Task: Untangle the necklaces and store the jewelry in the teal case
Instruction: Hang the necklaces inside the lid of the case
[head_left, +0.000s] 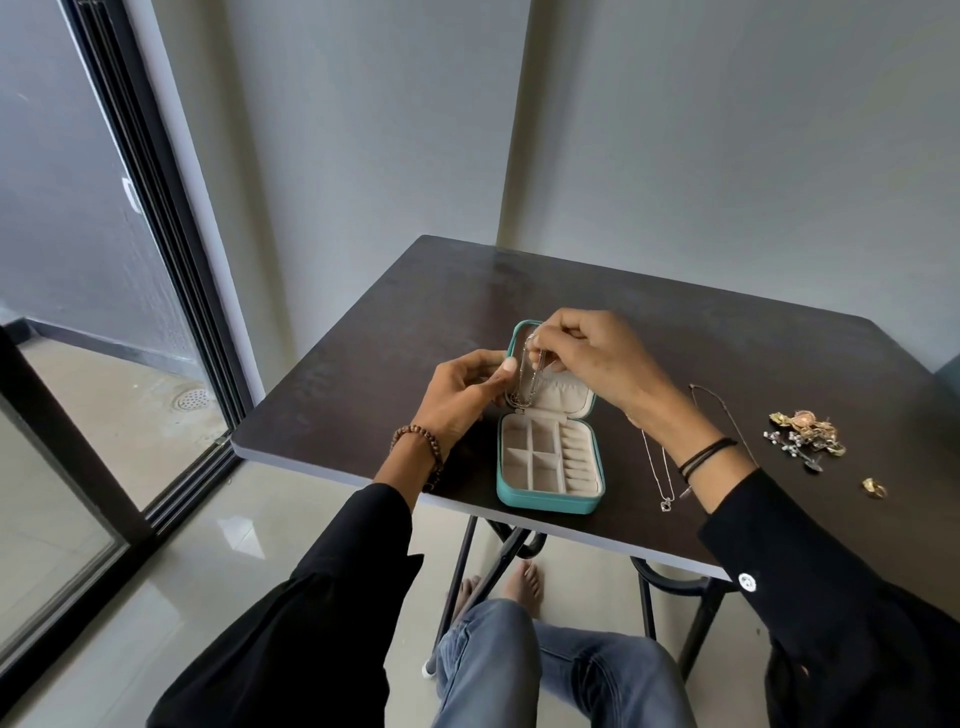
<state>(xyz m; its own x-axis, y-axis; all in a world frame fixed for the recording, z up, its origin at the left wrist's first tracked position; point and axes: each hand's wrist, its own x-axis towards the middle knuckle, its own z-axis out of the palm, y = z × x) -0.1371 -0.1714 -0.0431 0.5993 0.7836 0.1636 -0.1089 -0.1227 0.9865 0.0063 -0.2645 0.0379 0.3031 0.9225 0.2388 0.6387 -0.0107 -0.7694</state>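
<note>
Head view shows us, from the left, our left hand (462, 397) with fingers curled, thumb and forefinger pinched on the lower loop of a silver chain necklace (525, 375). That necklace hangs in doubled strands over the raised lid of the open teal case (550, 501), which sits near the front edge of the dark worktop (363, 374), its beige compartments bare. Our right hand (587, 353) is closed too, fingertips gripping the necklace's top end above the lid. Further right, a thin pendant necklace (661, 480) lies stretched out on the worktop, passing under our right wrist. Beyond it lies a heap of gold and silver jewelry (805, 434), and a gold ring (874, 487) apart.
</note>
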